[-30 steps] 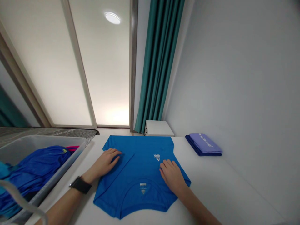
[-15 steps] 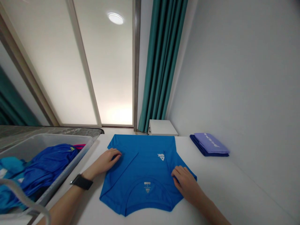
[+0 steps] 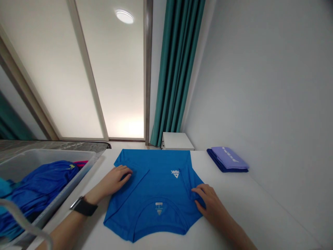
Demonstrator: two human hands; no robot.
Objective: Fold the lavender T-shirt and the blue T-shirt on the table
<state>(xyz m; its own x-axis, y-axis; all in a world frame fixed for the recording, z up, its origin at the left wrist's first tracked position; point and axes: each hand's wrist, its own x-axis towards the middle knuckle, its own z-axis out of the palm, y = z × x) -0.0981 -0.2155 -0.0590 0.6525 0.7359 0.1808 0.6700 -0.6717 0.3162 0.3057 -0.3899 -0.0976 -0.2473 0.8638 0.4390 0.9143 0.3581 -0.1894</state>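
Note:
A blue T-shirt (image 3: 156,187) lies spread on the white table with its collar toward me and a white logo on the chest. My left hand (image 3: 117,178), with a dark watch (image 3: 83,206) on its wrist, rests on the shirt's left edge. Its thumb stands apart from the fingers. At the opposite side my right hand (image 3: 208,201) has its fingers and thumb closed on the sleeve cloth, which bunches between them.
A grey bin (image 3: 85,166) of crumpled clothes stands at the left, a pale curved tube (image 3: 23,220) in front of it. Folded purple and navy clothes (image 3: 230,159) lie on the table (image 3: 249,208) near the right wall. Beyond it is a small white cabinet (image 3: 177,140).
My right hand's fingers have drawn in on the sleeve, and its outer edge has gathered inward. My left hand stays at the shirt's left edge. The whole view has shifted slightly.

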